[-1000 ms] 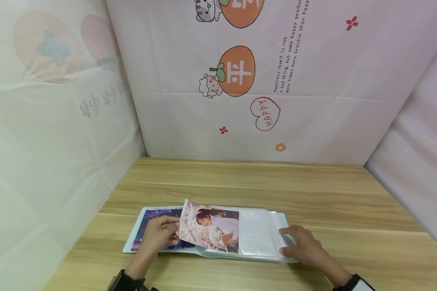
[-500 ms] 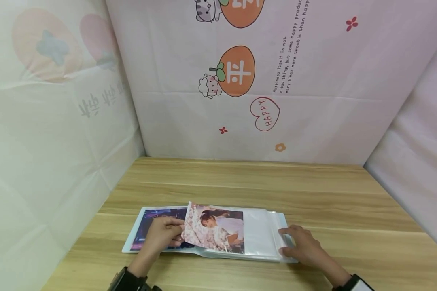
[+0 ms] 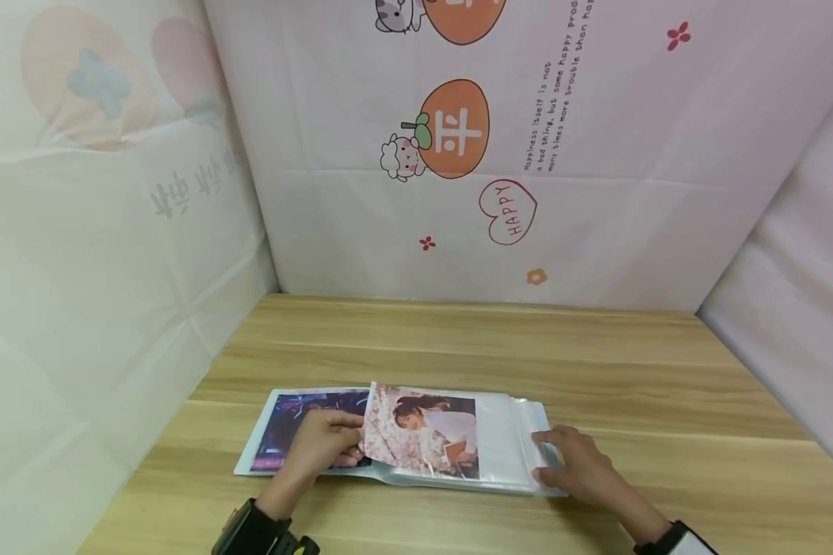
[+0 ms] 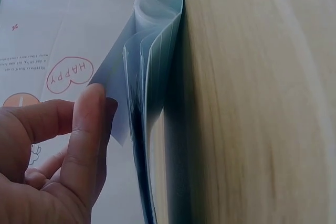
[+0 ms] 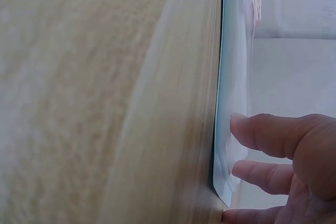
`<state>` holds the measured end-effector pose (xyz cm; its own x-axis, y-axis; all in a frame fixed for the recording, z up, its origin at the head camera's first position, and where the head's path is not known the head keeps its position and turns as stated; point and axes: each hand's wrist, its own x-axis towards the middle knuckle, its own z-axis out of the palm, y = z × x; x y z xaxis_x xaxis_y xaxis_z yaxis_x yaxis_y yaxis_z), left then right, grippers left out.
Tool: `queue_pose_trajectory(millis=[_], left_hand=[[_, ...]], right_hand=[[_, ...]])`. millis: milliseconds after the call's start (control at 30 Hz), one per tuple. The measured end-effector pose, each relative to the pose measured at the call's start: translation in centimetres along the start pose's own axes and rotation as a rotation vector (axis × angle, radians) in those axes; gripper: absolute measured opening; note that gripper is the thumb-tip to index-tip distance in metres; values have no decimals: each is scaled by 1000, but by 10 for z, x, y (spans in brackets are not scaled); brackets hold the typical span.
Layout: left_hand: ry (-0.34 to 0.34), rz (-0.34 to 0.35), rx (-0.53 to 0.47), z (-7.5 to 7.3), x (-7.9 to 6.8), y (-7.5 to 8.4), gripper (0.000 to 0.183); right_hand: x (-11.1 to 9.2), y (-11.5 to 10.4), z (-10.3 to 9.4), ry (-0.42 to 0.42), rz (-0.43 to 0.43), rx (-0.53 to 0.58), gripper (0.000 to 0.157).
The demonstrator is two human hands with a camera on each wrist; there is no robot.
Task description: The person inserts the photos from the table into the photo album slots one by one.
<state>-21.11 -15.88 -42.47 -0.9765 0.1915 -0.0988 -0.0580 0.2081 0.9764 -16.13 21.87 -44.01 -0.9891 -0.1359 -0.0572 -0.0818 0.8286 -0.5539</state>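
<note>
A photo album (image 3: 503,443) with clear sleeves and a pale blue cover lies spread on the table. My left hand (image 3: 325,445) pinches the left edge of a pink blossom photo (image 3: 416,432) between thumb and fingers. That photo is partly inside the right-hand sleeve, its left end raised over the album's middle. In the left wrist view the back of the photo (image 4: 116,85) slants up from the layered sleeves (image 4: 157,51). My right hand (image 3: 578,462) rests its fingertips on the album's right edge, thumb and fingers spread apart.
A dark purple photo (image 3: 284,424) fills the left page, partly covered by my left hand. The album sits on a wood-grain table (image 3: 486,347). White printed cloth (image 3: 347,231) stands as walls at the back and both sides.
My left hand has moved right, sliding the blossom photo farther into the sleeve. The right hand keeps its place on the album's edge. The head view has shifted slightly.
</note>
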Motion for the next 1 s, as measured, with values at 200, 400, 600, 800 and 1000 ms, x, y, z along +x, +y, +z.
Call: queue_pose_trajectory(millis=[200, 400, 600, 800, 1000], left_hand=[[-32, -3, -1, 6, 0, 1, 28], [-61, -5, -6, 11, 1, 3, 29], [-80, -11, -1, 16, 1, 4, 33], [-119, 26, 22, 20, 4, 1, 37], [-145, 48, 58, 24, 5, 1, 37]], right_hand=[[0, 0, -1, 1, -8, -4, 49], [1, -1, 0, 10, -12, -18, 48], [1, -1, 1, 26, -22, -29, 48], [1, 1, 1, 33, -39, -34, 48], [0, 0, 1, 26, -40, -31, 49]])
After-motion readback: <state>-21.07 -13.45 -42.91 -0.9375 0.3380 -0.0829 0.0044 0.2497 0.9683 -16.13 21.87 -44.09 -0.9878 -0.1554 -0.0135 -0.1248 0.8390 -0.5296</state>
